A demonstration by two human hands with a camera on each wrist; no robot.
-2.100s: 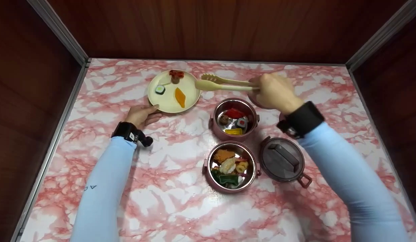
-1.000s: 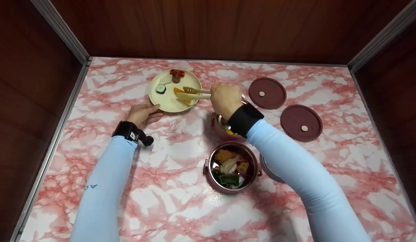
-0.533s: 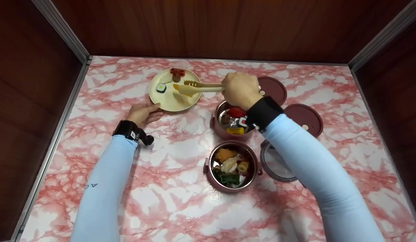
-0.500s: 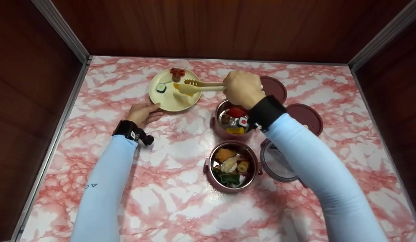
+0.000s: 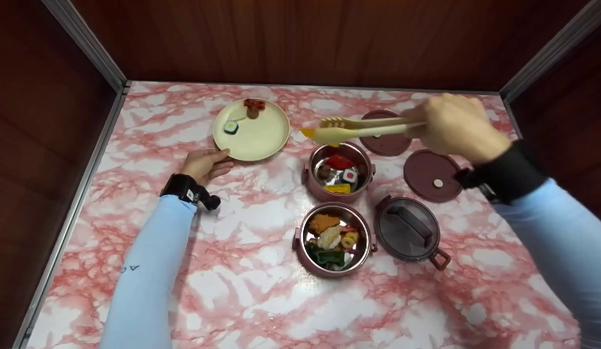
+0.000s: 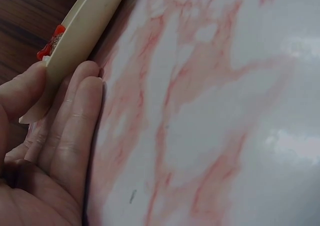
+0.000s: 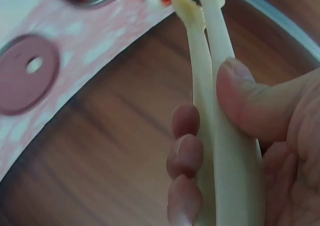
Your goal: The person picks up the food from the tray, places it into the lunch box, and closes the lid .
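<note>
My right hand grips cream tongs. Their tips pinch a flat orange food piece, above the far rim of a maroon pot. In the right wrist view, thumb and fingers squeeze the tong arms together. My left hand pinches the near-left rim of a cream plate, thumb above and fingers beneath, as the left wrist view shows. On the plate lie a sushi roll, a brown ball-like piece and a red piece. The pot holds red, brown and yellow pieces and another sushi roll.
A second maroon pot, with several toy foods inside, stands nearer me. To its right lies a grey see-through lid with a handle. Two maroon discs lie behind it. Dark wood panels border the marbled table.
My right hand closed the tongs on the orange piece, lifted it off the plate and carried it right to above the far pot. My left hand stays at the plate's rim.
</note>
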